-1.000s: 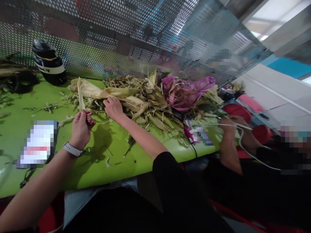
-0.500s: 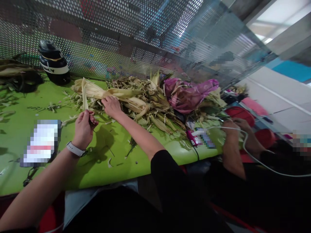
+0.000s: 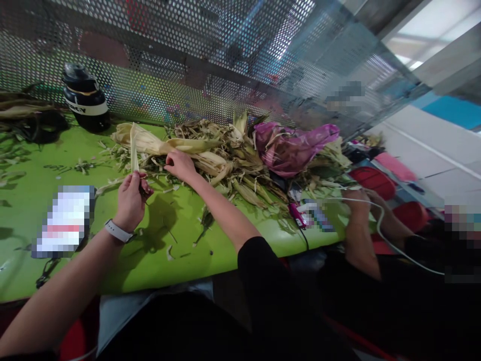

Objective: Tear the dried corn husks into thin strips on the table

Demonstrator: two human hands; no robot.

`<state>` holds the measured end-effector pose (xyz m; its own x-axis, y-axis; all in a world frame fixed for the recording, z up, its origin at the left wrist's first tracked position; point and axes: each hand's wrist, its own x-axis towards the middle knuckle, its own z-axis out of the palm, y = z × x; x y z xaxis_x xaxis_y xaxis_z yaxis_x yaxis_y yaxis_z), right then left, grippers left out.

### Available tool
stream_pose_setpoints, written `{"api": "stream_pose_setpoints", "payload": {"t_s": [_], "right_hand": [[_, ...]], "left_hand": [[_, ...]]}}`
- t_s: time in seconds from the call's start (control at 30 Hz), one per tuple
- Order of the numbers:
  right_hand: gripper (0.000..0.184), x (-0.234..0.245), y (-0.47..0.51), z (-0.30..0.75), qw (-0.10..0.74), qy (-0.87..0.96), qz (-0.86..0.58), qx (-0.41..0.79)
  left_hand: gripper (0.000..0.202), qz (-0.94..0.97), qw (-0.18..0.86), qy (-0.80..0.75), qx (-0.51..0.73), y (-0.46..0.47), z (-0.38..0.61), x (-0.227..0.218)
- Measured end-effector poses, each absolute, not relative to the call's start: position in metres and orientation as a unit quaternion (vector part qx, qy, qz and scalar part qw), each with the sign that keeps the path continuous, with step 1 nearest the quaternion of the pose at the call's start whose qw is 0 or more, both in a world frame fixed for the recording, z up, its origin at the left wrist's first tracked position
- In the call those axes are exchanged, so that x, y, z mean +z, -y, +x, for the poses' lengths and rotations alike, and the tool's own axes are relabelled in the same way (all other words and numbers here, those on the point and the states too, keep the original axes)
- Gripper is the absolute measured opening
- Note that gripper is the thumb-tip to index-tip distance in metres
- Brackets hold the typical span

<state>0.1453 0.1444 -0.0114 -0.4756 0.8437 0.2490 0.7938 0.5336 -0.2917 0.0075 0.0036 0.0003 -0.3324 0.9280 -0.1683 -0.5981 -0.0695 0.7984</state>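
My left hand (image 3: 131, 199), with a white watch at the wrist, is closed on the lower end of a pale corn husk strip (image 3: 134, 146) that stands upright from it. My right hand (image 3: 180, 164) pinches husk material at the near edge of a pile of dry corn husks (image 3: 221, 160) on the green table (image 3: 158, 250). A long pale husked ear (image 3: 150, 142) lies across the pile's left end, just beyond both hands.
A black bottle (image 3: 85, 103) stands at the back left against a perforated metal screen (image 3: 195, 60). A pink plastic bag (image 3: 291, 148) lies on the pile's right. A blurred card (image 3: 62, 220) lies left. Another person's arm (image 3: 356, 235) and a white cable (image 3: 391, 240) are at the right.
My right hand has lifted off the husk pile and turned into a pinch. My left hand keeps the strip and has barely moved. The view shifted slightly.
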Motion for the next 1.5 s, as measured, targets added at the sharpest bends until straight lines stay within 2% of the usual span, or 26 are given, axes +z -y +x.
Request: {"api": "stream_pose_setpoints", "payload": {"t_s": [0.3,0.43,0.63,0.8,0.87,1.0,1.13,1.33,1.5], "right_hand": [[0.029,-0.009,-0.153,0.183,0.334,0.764,-0.438,0.336],[0.028,-0.003,-0.149,0.190,0.364,0.757,-0.435,0.326],[0.022,-0.010,-0.137,0.162,0.236,0.835,-0.456,0.200],[0.012,-0.005,-0.142,0.150,0.227,0.836,-0.456,0.206],[0.015,0.003,-0.146,0.156,0.257,0.818,-0.451,0.249],[0.026,0.018,-0.148,0.175,0.364,0.698,-0.438,0.434],[0.033,0.028,-0.140,0.190,0.395,0.609,-0.428,0.539],[0.038,0.039,-0.133,0.202,0.406,0.567,-0.410,0.587],[0.028,0.053,-0.128,0.214,0.425,0.571,-0.431,0.555]], "left_hand": [[0.022,0.208,0.546,-0.421,0.694,-0.005,0.008,-0.003],[0.022,0.210,0.549,-0.417,0.693,-0.005,0.008,-0.004],[0.021,0.209,0.548,-0.414,0.696,-0.005,0.008,-0.005],[0.022,0.207,0.551,-0.414,0.694,-0.006,0.006,-0.004],[0.022,0.207,0.552,-0.410,0.696,-0.006,0.006,-0.004],[0.022,0.208,0.555,-0.404,0.697,-0.006,0.006,-0.004],[0.022,0.207,0.558,-0.407,0.693,-0.006,0.007,-0.003],[0.024,0.216,0.568,-0.404,0.684,-0.005,0.007,-0.003],[0.022,0.221,0.567,-0.404,0.683,-0.003,0.008,-0.003]]}}
